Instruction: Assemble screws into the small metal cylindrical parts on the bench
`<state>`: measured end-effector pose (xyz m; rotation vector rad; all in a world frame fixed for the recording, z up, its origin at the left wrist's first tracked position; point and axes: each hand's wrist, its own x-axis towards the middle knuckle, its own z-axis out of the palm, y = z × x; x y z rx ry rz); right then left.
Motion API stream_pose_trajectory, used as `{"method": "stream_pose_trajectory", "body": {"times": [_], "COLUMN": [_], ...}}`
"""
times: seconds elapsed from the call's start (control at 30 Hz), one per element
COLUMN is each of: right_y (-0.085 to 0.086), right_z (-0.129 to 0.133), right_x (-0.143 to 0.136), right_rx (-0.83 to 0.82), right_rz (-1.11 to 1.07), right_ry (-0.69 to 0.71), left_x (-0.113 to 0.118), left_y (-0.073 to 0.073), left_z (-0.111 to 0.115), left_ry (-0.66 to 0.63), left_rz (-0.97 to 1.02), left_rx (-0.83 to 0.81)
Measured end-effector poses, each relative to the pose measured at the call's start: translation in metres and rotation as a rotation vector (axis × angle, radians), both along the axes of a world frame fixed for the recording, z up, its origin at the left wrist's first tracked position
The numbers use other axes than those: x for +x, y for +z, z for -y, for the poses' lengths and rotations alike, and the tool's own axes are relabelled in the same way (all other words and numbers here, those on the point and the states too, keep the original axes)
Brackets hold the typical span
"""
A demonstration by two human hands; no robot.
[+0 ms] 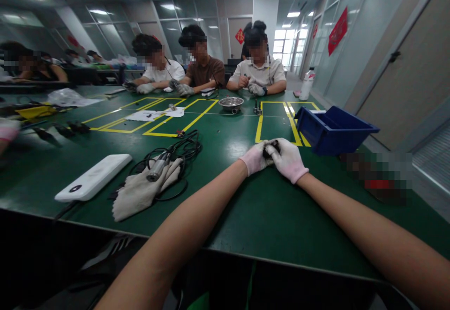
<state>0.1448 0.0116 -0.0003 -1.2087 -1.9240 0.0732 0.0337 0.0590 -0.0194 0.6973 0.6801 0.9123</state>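
Note:
My left hand (256,158) and my right hand (286,159), both in white gloves with pink cuffs, meet above the green table (225,207). Between them is a small dark part (271,148), with the fingers of both hands wrapped round it. The gloves cover much of it, so its shape is hard to tell. A blue bin (333,131) stands to the right of my right hand.
On the left lie a white power bank (94,177), a grey cloth (135,195), a metal cylinder (159,167) and black cables (191,146). Farther back are a metal bowl (231,104), yellow tape outlines, a bottle (307,84) and several seated people.

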Motion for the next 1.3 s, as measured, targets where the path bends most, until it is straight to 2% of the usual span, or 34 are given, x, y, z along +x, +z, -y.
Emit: {"method": "stream_pose_trajectory", "body": {"times": [0.23,0.4,0.47,0.57,0.67,0.77,0.87,1.03,1.1,1.17,1.3], "right_y": [0.003,0.007,0.005,-0.001,-0.007,-0.008,-0.007,-0.008,-0.009,-0.010,-0.015], "right_z": [0.004,0.007,0.006,0.001,0.000,0.002,0.002,-0.003,-0.006,-0.009,-0.015], "right_x": [0.006,0.008,0.008,0.007,0.005,0.005,0.007,0.016,0.020,0.023,0.023], "right_rx": [0.141,0.195,0.149,-0.011,-0.057,0.023,0.129,0.193,0.200,0.169,-0.034], "right_rz": [-0.153,-0.202,-0.127,0.039,0.054,-0.026,-0.123,-0.167,-0.171,-0.139,0.087], "right_ry": [-0.113,-0.139,-0.096,0.015,0.037,0.001,-0.095,-0.239,-0.282,-0.284,-0.115], "left_x": [-0.008,-0.010,-0.010,-0.011,-0.010,-0.009,-0.008,-0.011,-0.013,-0.017,-0.027], "left_y": [0.014,0.015,0.014,0.014,0.015,0.016,0.015,0.015,0.015,0.015,0.012], "left_z": [0.012,0.013,0.013,0.012,0.013,0.013,0.012,0.010,0.007,0.001,-0.014], "left_ry": [-0.055,-0.087,-0.090,-0.079,-0.081,-0.066,-0.032,-0.080,-0.045,0.048,0.250], "left_rz": [0.116,0.111,0.116,0.113,0.089,0.070,0.060,0.029,-0.006,-0.036,-0.068], "left_rx": [-0.115,-0.126,-0.107,-0.087,-0.086,-0.091,-0.103,-0.123,-0.144,-0.162,-0.174]}}
